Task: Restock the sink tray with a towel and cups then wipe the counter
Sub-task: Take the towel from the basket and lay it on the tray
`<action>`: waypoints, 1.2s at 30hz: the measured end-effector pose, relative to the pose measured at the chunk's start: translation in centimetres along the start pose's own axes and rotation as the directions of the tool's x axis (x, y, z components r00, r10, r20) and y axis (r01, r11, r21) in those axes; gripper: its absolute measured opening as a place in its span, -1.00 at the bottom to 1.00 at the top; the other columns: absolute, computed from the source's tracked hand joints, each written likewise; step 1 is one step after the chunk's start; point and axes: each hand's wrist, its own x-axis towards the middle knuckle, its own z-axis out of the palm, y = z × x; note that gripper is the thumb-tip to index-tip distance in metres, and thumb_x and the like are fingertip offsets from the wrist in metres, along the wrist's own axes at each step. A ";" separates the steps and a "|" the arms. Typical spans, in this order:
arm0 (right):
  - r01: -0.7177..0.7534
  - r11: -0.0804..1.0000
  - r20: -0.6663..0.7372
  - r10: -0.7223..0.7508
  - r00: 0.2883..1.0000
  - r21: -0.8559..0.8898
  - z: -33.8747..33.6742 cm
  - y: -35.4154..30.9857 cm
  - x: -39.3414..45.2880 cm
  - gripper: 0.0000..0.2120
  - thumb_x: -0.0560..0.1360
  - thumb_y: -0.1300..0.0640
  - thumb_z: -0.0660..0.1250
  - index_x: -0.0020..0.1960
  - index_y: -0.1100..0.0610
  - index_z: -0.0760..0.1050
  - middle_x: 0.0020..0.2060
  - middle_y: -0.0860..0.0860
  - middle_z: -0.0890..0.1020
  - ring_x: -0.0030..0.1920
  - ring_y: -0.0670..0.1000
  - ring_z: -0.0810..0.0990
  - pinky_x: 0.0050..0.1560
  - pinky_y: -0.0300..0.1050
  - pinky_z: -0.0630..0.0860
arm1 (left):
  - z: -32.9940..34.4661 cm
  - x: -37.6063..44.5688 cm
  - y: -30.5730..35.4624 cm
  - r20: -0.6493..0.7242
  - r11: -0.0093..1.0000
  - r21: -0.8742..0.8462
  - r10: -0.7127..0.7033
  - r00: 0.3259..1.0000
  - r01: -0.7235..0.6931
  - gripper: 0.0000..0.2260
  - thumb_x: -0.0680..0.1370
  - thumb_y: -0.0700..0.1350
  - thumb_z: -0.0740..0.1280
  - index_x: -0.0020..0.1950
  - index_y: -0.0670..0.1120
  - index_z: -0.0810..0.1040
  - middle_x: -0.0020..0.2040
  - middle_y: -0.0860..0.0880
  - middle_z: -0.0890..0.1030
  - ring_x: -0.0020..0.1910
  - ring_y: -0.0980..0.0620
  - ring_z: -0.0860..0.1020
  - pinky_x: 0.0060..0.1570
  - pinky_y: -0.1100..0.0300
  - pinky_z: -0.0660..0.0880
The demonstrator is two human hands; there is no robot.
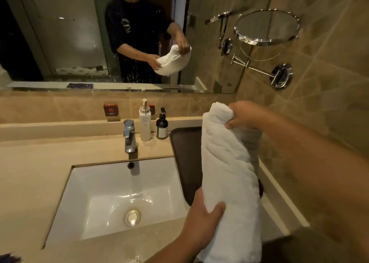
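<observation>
A rolled white towel [229,170] hangs lengthwise in the air over the dark brown tray [185,154], which lies on the counter right of the sink. My left hand [201,220] grips the towel's near end from below. My right hand [245,114] pinches its far end from above. The towel hides most of the tray's right part. No cups are in view.
The white sink basin [111,192] with a chrome faucet [129,135] sits left of the tray. A white pump bottle [145,122] and a dark pump bottle [162,126] stand behind. A round swing-arm mirror [267,27] juts from the right wall. The beige counter [30,172] is wet near the front.
</observation>
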 end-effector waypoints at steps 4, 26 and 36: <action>0.054 0.998 0.064 -0.055 0.996 0.022 3.1 3.6 7.5 -0.66 0.39 -0.02 0.50 0.07 0.09 0.53 -0.09 0.02 0.59 -0.17 0.02 0.48 -0.17 -0.13 0.34 | 2.5 6.5 -0.3 -0.081 0.994 -0.022 -0.104 0.991 0.103 -0.40 0.44 0.25 0.32 0.42 0.19 0.21 0.12 0.35 0.41 0.11 0.24 0.43 0.11 0.26 0.32; 0.053 0.998 0.406 -0.059 0.912 0.024 21.1 11.8 25.6 -0.50 0.42 0.00 0.49 0.30 0.10 0.46 0.18 0.05 0.58 0.04 0.06 0.55 -0.03 -0.11 0.46 | 8.8 22.5 -5.2 -0.135 0.924 -0.167 -0.366 0.921 0.343 -0.50 0.49 0.03 0.34 0.39 0.02 0.30 0.16 0.19 0.49 0.08 0.36 0.45 -0.10 0.57 0.32; 0.095 0.995 0.528 -0.061 0.847 -0.039 22.0 12.3 28.2 -0.37 0.41 0.02 0.51 0.41 0.07 0.37 0.26 0.06 0.55 0.16 0.10 0.52 0.15 -0.02 0.46 | 9.6 23.6 -5.6 -0.083 0.903 -0.247 -0.382 0.921 0.352 -0.60 0.54 -0.14 0.34 0.36 -0.08 0.37 0.22 0.02 0.56 0.18 0.17 0.51 0.14 0.31 0.43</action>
